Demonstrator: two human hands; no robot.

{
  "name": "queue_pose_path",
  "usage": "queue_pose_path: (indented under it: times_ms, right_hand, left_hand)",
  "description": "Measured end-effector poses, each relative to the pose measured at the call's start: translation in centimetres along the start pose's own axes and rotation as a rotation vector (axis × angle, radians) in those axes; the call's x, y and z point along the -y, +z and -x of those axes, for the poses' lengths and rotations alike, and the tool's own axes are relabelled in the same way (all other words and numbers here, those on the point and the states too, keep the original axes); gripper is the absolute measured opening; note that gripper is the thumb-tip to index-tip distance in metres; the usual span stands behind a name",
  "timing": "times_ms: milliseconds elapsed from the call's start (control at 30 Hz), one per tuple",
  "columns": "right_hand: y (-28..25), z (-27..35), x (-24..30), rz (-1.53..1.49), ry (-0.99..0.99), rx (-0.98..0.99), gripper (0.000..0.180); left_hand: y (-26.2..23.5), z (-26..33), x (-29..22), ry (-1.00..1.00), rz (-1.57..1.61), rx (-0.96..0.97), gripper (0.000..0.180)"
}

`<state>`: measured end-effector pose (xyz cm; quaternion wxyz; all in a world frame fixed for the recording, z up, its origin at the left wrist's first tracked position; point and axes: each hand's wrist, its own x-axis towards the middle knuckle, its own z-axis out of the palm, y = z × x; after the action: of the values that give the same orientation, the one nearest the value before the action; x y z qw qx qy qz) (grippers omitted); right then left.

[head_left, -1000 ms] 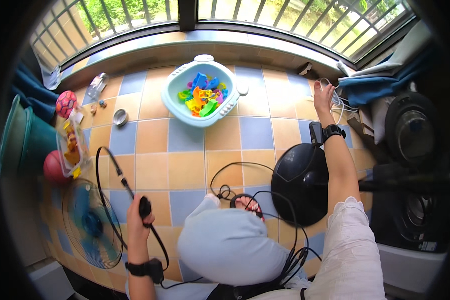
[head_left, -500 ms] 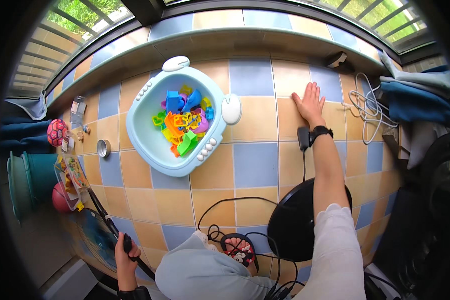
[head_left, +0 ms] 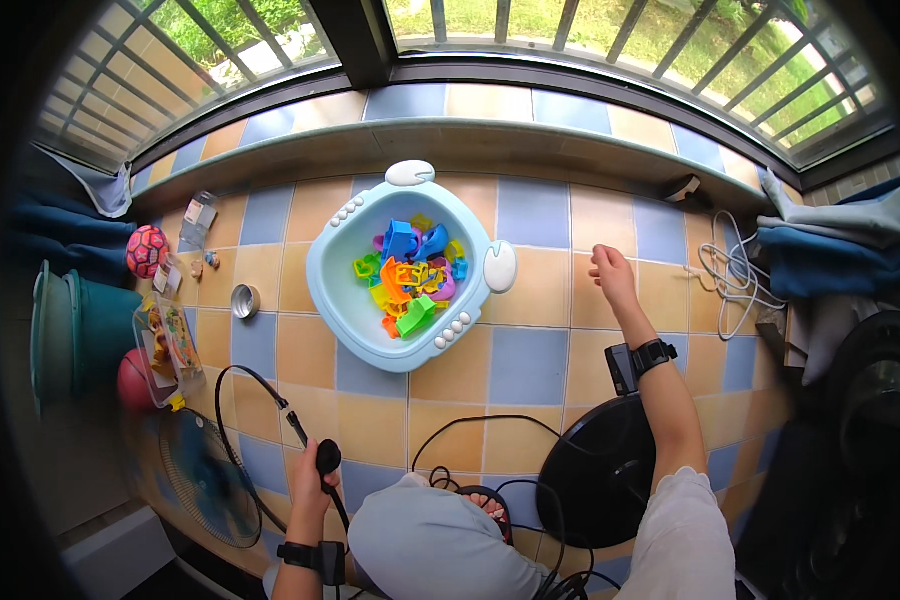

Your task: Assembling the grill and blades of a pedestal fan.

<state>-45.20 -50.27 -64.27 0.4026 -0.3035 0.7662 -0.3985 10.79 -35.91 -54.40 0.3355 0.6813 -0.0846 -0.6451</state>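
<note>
As a person crouches on a floor (head_left: 525, 370) of blue and tan tiles, the left hand (head_left: 310, 482) is closed around a black cord (head_left: 295, 424) with a rounded black piece (head_left: 328, 457) at the fist, on the near left. The right hand (head_left: 613, 272) reaches out on the right, its fingers loosely bent and free of any grasp; whether it touches the tiles cannot be told. Between the hands and farther off, a pale blue basin (head_left: 342, 290) with white knobs stands on the floor, a heap of bright plastic toys (head_left: 417, 316) inside it. A looped white cable (head_left: 735, 268) lies to the right of the right hand, near folded blue cloth (head_left: 835, 260). Closer in, a round black base (head_left: 602, 478) sits below the right forearm, beside the person's bent knee (head_left: 432, 540). Along the left side are a patterned pink ball (head_left: 147, 251), a small metal tin (head_left: 245, 301), a clear plastic box (head_left: 163, 350) of colourful pieces, teal tubs (head_left: 105, 330) and a fan (head_left: 202, 482) behind a wire guard. Dark straps circle both wrists, and barred windows line the far side.
</note>
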Motion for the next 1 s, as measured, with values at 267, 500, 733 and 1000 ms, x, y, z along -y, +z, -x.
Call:
queue_pose_path:
  times_ms: [267,500,733,1000]
  right_hand:
    - [13.1,7.7,6.0,-0.373,0.237,0.564,0.056]
    - [14.8,9.9,5.2,-0.918,0.322,0.320,0.026]
    - [6.4,12.5,-1.9,-1.153,0.224,0.131,0.023]
    - [-3.7,13.7,-7.7,-1.276,0.101,-0.265,0.026]
  left_hand:
    - [-2.3,1.2,1.8,0.024,0.066,0.015,0.029]
    - [-4.0,3.6,2.9,0.068,0.092,0.026,0.029]
    - [-5.4,5.1,3.4,0.101,0.124,0.058,0.028]
    - [-7.4,4.7,5.0,0.039,0.087,0.085,0.029]
